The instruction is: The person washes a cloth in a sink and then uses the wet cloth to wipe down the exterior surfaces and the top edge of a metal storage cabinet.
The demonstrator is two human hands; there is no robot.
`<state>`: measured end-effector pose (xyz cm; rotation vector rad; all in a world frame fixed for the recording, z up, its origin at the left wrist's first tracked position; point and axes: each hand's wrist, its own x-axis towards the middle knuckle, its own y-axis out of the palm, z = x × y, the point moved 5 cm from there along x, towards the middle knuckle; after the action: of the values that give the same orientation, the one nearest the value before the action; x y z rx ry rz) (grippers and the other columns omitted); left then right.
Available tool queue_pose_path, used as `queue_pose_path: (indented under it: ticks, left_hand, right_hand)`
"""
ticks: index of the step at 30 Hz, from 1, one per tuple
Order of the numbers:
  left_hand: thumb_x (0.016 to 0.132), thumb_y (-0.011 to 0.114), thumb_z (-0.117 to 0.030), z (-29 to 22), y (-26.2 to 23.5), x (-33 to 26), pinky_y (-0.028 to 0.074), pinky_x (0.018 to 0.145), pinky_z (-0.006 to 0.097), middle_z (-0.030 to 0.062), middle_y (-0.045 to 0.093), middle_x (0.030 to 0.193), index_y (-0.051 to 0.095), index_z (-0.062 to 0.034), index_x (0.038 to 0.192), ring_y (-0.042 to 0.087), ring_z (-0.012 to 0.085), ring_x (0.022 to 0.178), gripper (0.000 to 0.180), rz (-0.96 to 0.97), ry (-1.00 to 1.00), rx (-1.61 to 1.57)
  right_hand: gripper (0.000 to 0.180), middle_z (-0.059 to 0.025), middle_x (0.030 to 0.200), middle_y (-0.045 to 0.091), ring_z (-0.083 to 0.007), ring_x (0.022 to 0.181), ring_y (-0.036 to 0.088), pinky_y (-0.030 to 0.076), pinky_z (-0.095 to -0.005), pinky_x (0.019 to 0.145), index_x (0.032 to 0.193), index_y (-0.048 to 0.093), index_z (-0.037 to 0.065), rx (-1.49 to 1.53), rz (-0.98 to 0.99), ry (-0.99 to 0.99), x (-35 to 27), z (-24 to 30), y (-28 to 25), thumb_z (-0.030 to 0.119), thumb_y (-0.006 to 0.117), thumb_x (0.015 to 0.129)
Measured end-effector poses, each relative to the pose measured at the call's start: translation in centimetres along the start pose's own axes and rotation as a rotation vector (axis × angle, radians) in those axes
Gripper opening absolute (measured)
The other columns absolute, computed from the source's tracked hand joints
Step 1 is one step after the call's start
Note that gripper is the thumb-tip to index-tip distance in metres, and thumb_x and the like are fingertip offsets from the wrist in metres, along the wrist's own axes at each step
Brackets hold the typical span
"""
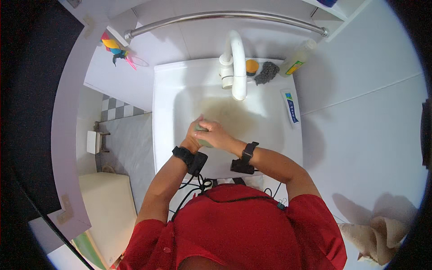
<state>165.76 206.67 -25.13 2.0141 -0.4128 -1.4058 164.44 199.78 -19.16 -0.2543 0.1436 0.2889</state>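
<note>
Over the white washbasin, both my hands are closed together around a small grey-green piece. Most of it is covered by fingers, so I cannot tell its exact kind. My left hand grips it from the left side. My right hand lies over it from the right, with the thumb and fingers pressed on its top. Brownish water shows in the bowl beyond my hands. Above the basin curves a white faucet, apart from both hands.
On the basin's back ledge are a yellow-and-black round item, a dark steel-wool scrubber and a bottle of pale liquid. A toothpaste tube lies on the right rim. A metal rail spans the wall behind.
</note>
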Motion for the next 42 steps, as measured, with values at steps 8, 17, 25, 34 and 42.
queue_pose_path:
  ticks: [8, 17, 25, 34, 42]
  left_hand:
    - [0.088, 0.032, -0.045, 0.6, 4.8, -1.3, 0.041, 0.085, 0.041, 0.0088, 0.050, 0.112, 0.043, -0.0086, 0.116, 0.050, 0.0256, 0.100, 0.047, 0.197, 0.396, 0.396]
    - [0.089, 0.035, -0.042, 0.5, 4.9, -1.4, 0.026, 0.097, 0.049, 0.0104, 0.036, 0.127, 0.033, -0.0142, 0.126, 0.033, 0.0305, 0.117, 0.046, 0.116, 0.085, 0.145]
    - [0.084, 0.035, -0.053, 3.4, -0.2, 0.0, 0.026, 0.092, 0.059, 0.0188, 0.003, 0.138, 0.002, -0.0212, 0.135, 0.012, 0.0436, 0.124, 0.068, -0.339, -0.101, 0.083]
    - [0.088, 0.036, -0.040, -1.0, -3.6, 1.4, 0.040, 0.083, 0.042, 0.0096, 0.053, 0.097, 0.047, -0.0128, 0.109, 0.049, 0.0246, 0.098, 0.037, 0.472, 0.064, 0.038]
    - [0.090, 0.033, -0.039, 0.1, 1.2, 1.0, 0.043, 0.082, 0.038, 0.0088, 0.054, 0.099, 0.047, -0.0082, 0.107, 0.052, 0.0227, 0.094, 0.038, 0.004, 0.216, 0.221]
  right_hand:
    - [0.033, -0.0168, 0.066, 0.056, -0.0353, 0.063, 0.055, 0.043, -0.0443, 0.057, 0.075, 0.056, 0.006, -0.637, -0.503, -0.125, -0.3, 0.9, -4.4, 0.032, 0.040, 0.084]
    - [0.045, -0.0182, 0.113, 0.049, -0.0319, 0.105, 0.047, 0.034, -0.0528, 0.086, 0.118, 0.043, 0.006, -0.995, -0.249, 0.631, -1.2, -6.5, -10.7, 0.035, 0.044, 0.084]
    - [0.046, -0.0199, 0.108, 0.050, -0.0329, 0.102, 0.046, 0.039, -0.0368, 0.085, 0.109, 0.050, 0.002, -0.786, -0.186, 0.184, 1.0, -14.7, -7.4, 0.023, 0.062, 0.070]
    - [0.027, -0.0191, 0.076, 0.058, -0.0302, 0.070, 0.057, 0.044, -0.0370, 0.063, 0.085, 0.054, -0.001, -0.164, 0.006, -0.149, -0.2, 2.3, 0.9, 0.024, 0.057, 0.075]
    - [0.024, -0.0165, 0.063, 0.054, -0.0344, 0.058, 0.053, 0.040, -0.0418, 0.052, 0.077, 0.050, 0.002, -0.383, -0.307, -0.265, -0.4, 1.7, -1.7, 0.027, 0.054, 0.078]
